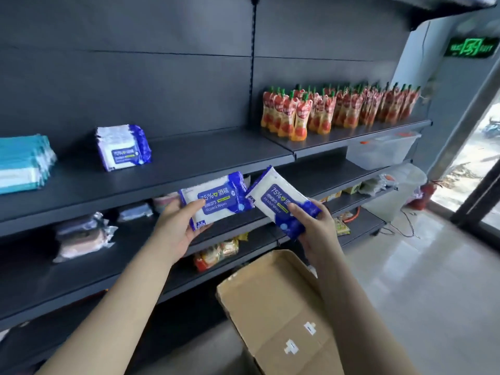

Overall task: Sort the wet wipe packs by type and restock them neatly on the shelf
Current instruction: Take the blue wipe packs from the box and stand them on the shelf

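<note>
Fingers [196, 205] pinching: our left hand [176, 228] holds one blue pack [216, 197], right hand [315, 231] a second pack [276, 196], before the dark shelf [189, 158] edge (tiled floor [419, 280] rightward).

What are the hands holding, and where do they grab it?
The left hand grips the left pack by its lower left corner. The right hand grips the right pack by its lower end.

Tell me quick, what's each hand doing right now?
Left hand: grips a blue-and-white alcohol wipe pack.
Right hand: grips a second alcohol wipe pack of the same type.
</note>
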A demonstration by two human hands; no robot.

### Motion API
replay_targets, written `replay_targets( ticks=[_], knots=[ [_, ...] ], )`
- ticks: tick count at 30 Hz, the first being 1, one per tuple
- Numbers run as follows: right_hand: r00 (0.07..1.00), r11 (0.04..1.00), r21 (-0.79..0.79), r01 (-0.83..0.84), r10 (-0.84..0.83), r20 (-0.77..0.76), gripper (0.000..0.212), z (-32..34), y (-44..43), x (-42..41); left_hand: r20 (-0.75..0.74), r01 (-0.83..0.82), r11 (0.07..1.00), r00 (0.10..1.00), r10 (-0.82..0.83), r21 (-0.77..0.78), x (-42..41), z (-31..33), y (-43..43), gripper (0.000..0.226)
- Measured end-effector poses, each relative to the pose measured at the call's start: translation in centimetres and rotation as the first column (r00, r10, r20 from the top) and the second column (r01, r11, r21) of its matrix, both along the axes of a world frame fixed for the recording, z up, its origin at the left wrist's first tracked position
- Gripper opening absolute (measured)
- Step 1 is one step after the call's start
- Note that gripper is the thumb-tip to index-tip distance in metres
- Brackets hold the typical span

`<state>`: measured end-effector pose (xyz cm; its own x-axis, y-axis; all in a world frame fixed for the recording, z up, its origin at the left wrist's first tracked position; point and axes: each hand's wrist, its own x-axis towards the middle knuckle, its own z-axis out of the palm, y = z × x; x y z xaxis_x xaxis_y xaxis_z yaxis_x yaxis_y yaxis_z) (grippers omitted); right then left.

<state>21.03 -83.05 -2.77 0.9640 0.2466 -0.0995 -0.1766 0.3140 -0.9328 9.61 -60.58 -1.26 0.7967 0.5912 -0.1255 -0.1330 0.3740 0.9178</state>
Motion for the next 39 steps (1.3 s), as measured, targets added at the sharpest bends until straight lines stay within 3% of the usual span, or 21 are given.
replay_targets(
  ticks=[6, 10, 19, 24, 27, 34, 39],
  knots=[
    [0.997, 0.998, 0.015, -0.060, 0.060, 0.047, 0.019, 1.3, 12.2, -1.7, 0.027, -0.082, 0.991, 0.996, 0.079, 0.106, -3.7, 0.7, 11.2, 0.016],
    [0.988, 0.988, 0.032, -0.149, 0.147, 0.046, 0.008, 1.5, 19.3, -2.3, 0.019, -0.139, 0.980, 0.990, 0.137, 0.141, -5.1, 0.6, 17.7, 0.019],
    [0.967, 0.972, -0.103, -0.213, 0.225, 0.121, 0.010, 1.0, 30.8, 2.5, -0.063, -0.307, 0.908, 0.939, 0.337, 0.285, -0.9, -0.2, 27.2, 0.025],
    [0.965, 0.966, -0.176, -0.190, 0.217, 0.150, 0.022, 0.6, 35.5, 8.2, -0.090, -0.293, 0.780, 0.910, 0.406, 0.554, 3.5, -1.0, 31.7, 0.026],
    [0.948, 0.944, -0.239, -0.228, 0.271, 0.166, 0.008, 0.4, 37.4, 10.9, -0.089, -0.288, 0.724, 0.897, 0.434, 0.626, 5.9, -2.2, 34.0, 0.028],
    [0.870, 0.871, -0.341, -0.353, 0.440, 0.223, 0.014, -1.2, 41.6, 14.3, -0.040, -0.421, 0.602, 0.797, 0.603, 0.678, 8.7, -4.1, 36.6, 0.033],
    [0.832, 0.851, -0.347, -0.393, 0.490, 0.261, 0.016, -2.4, 44.4, 13.9, 0.009, -0.503, 0.658, 0.799, 0.602, 0.561, 9.2, -4.7, 36.9, 0.026]
  ],
)
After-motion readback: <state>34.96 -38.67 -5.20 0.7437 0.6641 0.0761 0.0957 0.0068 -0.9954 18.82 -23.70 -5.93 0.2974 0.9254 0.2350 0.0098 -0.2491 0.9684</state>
